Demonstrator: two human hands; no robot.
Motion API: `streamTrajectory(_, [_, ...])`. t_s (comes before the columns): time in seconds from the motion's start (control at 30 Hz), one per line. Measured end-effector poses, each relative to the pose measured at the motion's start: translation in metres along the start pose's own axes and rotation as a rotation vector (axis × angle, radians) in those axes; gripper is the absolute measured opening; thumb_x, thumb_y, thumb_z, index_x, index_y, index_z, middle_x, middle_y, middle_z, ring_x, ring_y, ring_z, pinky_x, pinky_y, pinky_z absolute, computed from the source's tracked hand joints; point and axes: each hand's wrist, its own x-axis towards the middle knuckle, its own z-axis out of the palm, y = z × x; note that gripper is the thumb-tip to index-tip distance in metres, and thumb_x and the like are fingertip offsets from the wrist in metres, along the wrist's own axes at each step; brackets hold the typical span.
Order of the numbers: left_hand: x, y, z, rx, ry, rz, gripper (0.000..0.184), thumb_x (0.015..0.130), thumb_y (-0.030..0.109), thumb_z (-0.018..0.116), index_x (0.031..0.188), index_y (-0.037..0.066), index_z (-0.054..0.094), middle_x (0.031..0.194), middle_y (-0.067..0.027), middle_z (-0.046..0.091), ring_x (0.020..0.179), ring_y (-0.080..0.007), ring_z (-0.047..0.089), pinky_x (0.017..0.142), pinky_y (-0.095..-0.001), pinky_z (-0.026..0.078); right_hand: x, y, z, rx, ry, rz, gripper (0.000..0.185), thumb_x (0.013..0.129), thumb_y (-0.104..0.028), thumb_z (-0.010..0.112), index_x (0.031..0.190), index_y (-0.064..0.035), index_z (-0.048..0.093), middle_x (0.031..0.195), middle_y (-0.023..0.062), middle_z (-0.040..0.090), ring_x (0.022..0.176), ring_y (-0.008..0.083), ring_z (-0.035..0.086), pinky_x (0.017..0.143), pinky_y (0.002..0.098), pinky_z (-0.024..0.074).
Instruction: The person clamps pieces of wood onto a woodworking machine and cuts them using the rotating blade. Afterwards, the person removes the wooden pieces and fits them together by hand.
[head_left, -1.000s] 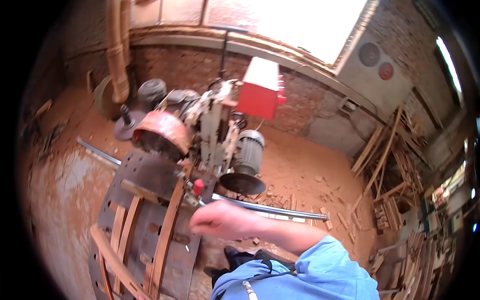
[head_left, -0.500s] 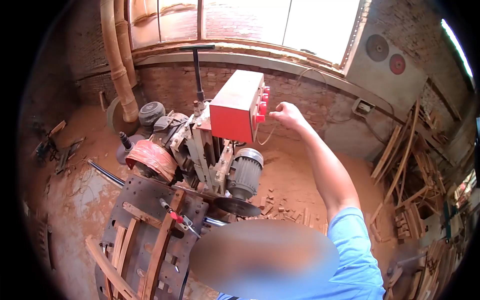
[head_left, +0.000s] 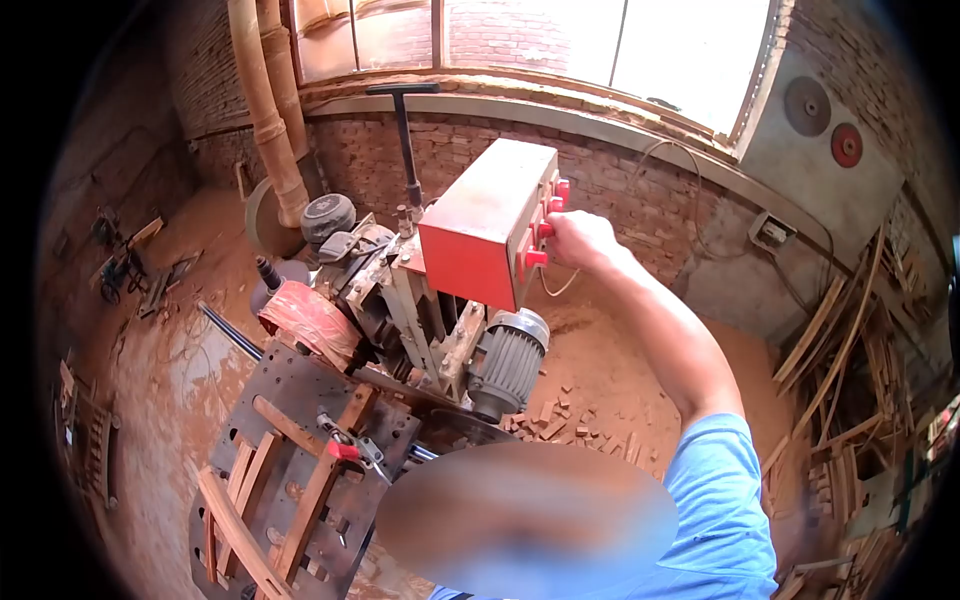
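Observation:
My right hand (head_left: pixel 583 241) reaches out to the control box (head_left: pixel 470 245), which has a red front and a pale dusty top. Its fingers are closed at one of several red knobs (head_left: pixel 545 230) on the box's right side. Another red knob (head_left: pixel 536 259) stands just below the fingers. Beneath the box sits a grey electric motor (head_left: pixel 508 365), with a dark saw blade partly showing under it. My left hand is out of view. A blurred oval hides the lower middle.
A perforated metal table (head_left: pixel 262 385) holds curved wooden strips (head_left: pixel 240 530) and a red-handled toggle clamp (head_left: pixel 343 450). Wood offcuts (head_left: pixel 550 420) litter the dusty floor. Long wooden slats (head_left: pixel 835 340) lean at the right. Bamboo-like pipes (head_left: pixel 265 110) rise at the left.
My right hand has moved from just beside the box onto a red knob. The view has shifted, so the machine and wall appear further right.

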Motion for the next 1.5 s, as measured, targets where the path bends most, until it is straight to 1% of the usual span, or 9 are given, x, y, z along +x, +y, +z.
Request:
streamTrajectory(0.13, [-0.006,-0.002,-0.002,-0.005,0.029,-0.005,0.035,0.092,0.022,0.069,0.119,0.001,0.064,0.109,-0.0077,0.068,0.102,-0.0163,0.062,0.088,-0.0312,0.050,0.009,0.034,-0.035,0.557,-0.322,0.228,0.020,0.087,-0.018,0.063,0.094,-0.0004,0.067,0.074,0.0060,0.067,0.061,0.0135,0.061,0.054,0.0320,0.0506])
streamTrajectory(0.33, [-0.017,-0.006,-0.003,-0.007,0.068,-0.017,0.035,0.092,0.022,0.069,0.119,0.001,0.064,0.109,-0.0079,0.068,0.102,-0.0168,0.063,0.087,-0.0317,0.051,0.054,0.047,-0.011,0.491,-0.342,0.281,0.019,0.082,-0.024,0.068,0.080,-0.0052,0.068,0.065,0.0026,0.062,0.049,0.0121,0.053,0.043,0.0308,0.0411])
streamTrajectory(0.43, [-0.021,-0.007,-0.005,-0.008,0.090,-0.020,0.034,0.092,0.021,0.069,0.119,0.001,0.064,0.109,-0.0080,0.068,0.102,-0.0171,0.063,0.087,-0.0319,0.051,0.066,0.040,-0.011,0.464,-0.438,0.282,0.018,0.081,-0.024,0.068,0.078,-0.0066,0.068,0.064,0.0015,0.060,0.049,0.0107,0.051,0.044,0.0294,0.0395])
streamTrajectory(0.57, [-0.027,-0.014,-0.017,-0.018,0.127,-0.034,0.034,0.092,0.021,0.068,0.119,0.002,0.064,0.109,-0.0082,0.069,0.102,-0.0175,0.063,0.087,-0.0322,0.051,0.069,0.047,0.029,-0.174,-0.049,0.060,0.018,0.084,-0.025,0.063,0.088,-0.0113,0.074,0.086,0.0115,0.073,0.077,0.0281,0.071,0.066,0.0421,0.0558])
streamTrajectory(0.6, [-0.028,-0.017,-0.022,-0.020,0.132,-0.036,0.034,0.092,0.021,0.068,0.119,0.002,0.064,0.109,-0.0082,0.069,0.102,-0.0176,0.063,0.087,-0.0323,0.051,0.063,0.041,0.019,-0.110,-0.147,0.103,0.022,0.087,-0.024,0.061,0.100,-0.0131,0.074,0.102,0.0153,0.072,0.093,0.0339,0.070,0.079,0.0467,0.0561])
streamTrajectory(0.7, [-0.035,-0.026,-0.041,-0.038,0.159,-0.026,0.034,0.092,0.021,0.068,0.119,0.002,0.064,0.109,-0.0083,0.069,0.101,-0.0178,0.063,0.087,-0.0326,0.051,0.053,0.058,-0.023,0.574,-0.410,0.265,0.020,0.087,-0.016,0.063,0.101,-0.0046,0.071,0.078,0.0020,0.065,0.061,0.0098,0.058,0.053,0.0267,0.0482])
streamTrajectory(0.73, [-0.041,-0.032,-0.055,-0.047,0.172,-0.032,0.034,0.092,0.021,0.068,0.119,0.002,0.064,0.109,-0.0084,0.069,0.101,-0.0179,0.063,0.087,-0.0327,0.051,0.059,0.071,-0.020,0.664,-0.385,0.286,0.020,0.088,-0.016,0.063,0.101,-0.0045,0.071,0.079,0.0022,0.065,0.062,0.0099,0.058,0.054,0.0267,0.0483])
streamTrajectory(1.03, [-0.093,-0.039,-0.102,0.110,0.202,-0.024,0.052,0.087,0.032,0.075,0.122,-0.004,0.060,0.110,-0.0116,0.066,0.103,-0.0181,0.060,0.085,-0.0319,0.049,0.119,0.104,0.051,0.442,-0.292,0.109,0.021,0.089,-0.019,0.064,0.102,-0.0030,0.071,0.079,0.0036,0.067,0.064,0.0106,0.061,0.057,0.0268,0.0497])
streamTrajectory(1.5, [-0.067,-0.054,-0.124,0.051,0.062,-0.185,0.034,0.090,0.031,0.071,0.102,-0.001,0.069,0.088,-0.0061,0.068,0.076,-0.0126,0.060,0.068,-0.0297,0.048,0.083,0.015,0.036,0.021,-0.023,0.106,0.025,0.092,-0.022,0.065,0.102,-0.0006,0.071,0.081,0.0058,0.070,0.069,0.0117,0.064,0.063,0.0270,0.0518])
